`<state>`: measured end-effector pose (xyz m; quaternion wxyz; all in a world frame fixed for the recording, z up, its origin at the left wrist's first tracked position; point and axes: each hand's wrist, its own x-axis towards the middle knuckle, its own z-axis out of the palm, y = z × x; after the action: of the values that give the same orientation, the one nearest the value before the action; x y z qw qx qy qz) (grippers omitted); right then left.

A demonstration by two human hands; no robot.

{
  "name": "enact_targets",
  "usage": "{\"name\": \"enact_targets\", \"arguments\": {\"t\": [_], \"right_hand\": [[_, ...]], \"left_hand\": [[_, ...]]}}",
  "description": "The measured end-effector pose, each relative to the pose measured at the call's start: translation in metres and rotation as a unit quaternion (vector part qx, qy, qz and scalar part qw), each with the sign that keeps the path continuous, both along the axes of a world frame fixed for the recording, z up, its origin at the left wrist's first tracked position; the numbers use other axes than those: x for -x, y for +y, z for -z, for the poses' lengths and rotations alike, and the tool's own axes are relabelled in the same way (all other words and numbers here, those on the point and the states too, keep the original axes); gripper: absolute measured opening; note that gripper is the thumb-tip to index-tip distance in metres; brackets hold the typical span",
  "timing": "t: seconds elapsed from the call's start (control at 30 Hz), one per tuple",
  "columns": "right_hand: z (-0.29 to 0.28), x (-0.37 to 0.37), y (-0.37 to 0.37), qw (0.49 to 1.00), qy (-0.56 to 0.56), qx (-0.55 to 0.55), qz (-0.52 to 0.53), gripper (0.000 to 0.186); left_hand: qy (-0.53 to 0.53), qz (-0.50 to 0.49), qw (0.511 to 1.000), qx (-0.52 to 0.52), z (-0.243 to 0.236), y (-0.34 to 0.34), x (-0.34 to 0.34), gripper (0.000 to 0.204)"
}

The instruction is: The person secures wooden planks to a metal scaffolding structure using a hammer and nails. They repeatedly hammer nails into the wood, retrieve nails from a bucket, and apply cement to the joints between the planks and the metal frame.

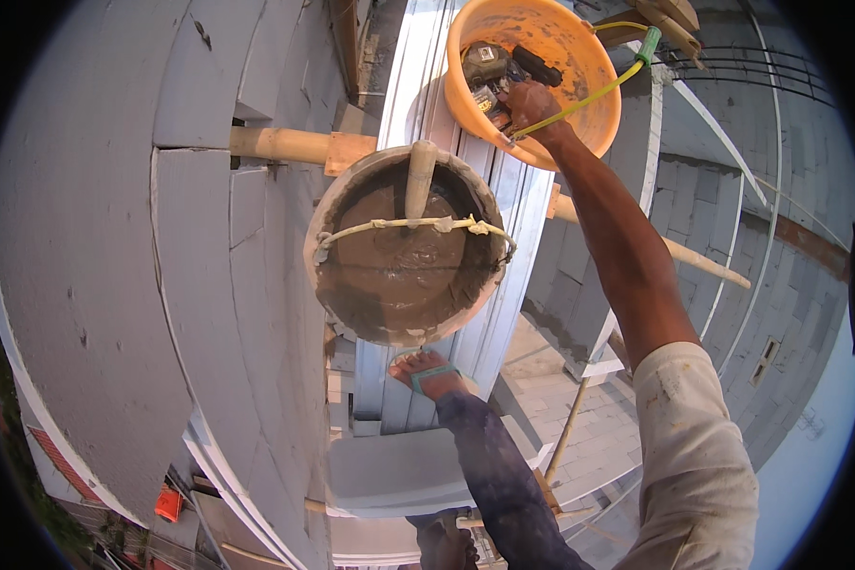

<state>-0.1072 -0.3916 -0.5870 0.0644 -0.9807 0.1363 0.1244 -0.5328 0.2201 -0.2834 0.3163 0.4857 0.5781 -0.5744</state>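
My right hand [532, 104] reaches into an orange plastic bucket [589, 128] at the top, its fingers curled among dark tools and packets [486, 65]; what they grip is unclear. The bucket has a yellow handle with a green grip [650, 47], crossing beside my wrist. Just below stands a mortar-caked bucket [322, 285] part-filled with wet grey-brown mortar [399, 271], with a pale handle [420, 180] upright in it and a knotted yellowish cord across its top. My left hand is out of view.
My sandalled foot [427, 372] rests on ridged metal planks [475, 351] over wooden poles [280, 144]. A grey block wall [95, 313] runs along the left, a grey block [389, 470] lies below my foot, and block walls [769, 266] and drops to lower levels show at the right.
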Motion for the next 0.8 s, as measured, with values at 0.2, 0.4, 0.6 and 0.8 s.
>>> {"name": "enact_targets", "arguments": {"t": [0.2, 0.4, 0.6, 0.8], "right_hand": [[0.003, 0.017, -0.006, 0.996, -0.077, -0.038, 0.016, 0.018], [0.005, 0.001, 0.002, 0.992, -0.114, -0.030, -0.046, 0.018], [0.002, -0.024, 0.023, 0.974, -0.198, -0.074, 0.078, 0.015], [0.005, -0.025, 0.024, 0.979, -0.169, -0.089, 0.073, 0.015]], "left_hand": [[0.002, -0.002, 1.000, 0.008, 0.004, -0.003, -0.004, 0.026], [0.006, -0.012, 1.000, 0.000, 0.005, -0.017, -0.006, 0.029], [-0.005, -0.027, 1.000, -0.014, 0.006, -0.030, 0.000, 0.032], [-0.002, -0.023, 0.999, -0.024, 0.007, -0.026, 0.003, 0.035]]}}
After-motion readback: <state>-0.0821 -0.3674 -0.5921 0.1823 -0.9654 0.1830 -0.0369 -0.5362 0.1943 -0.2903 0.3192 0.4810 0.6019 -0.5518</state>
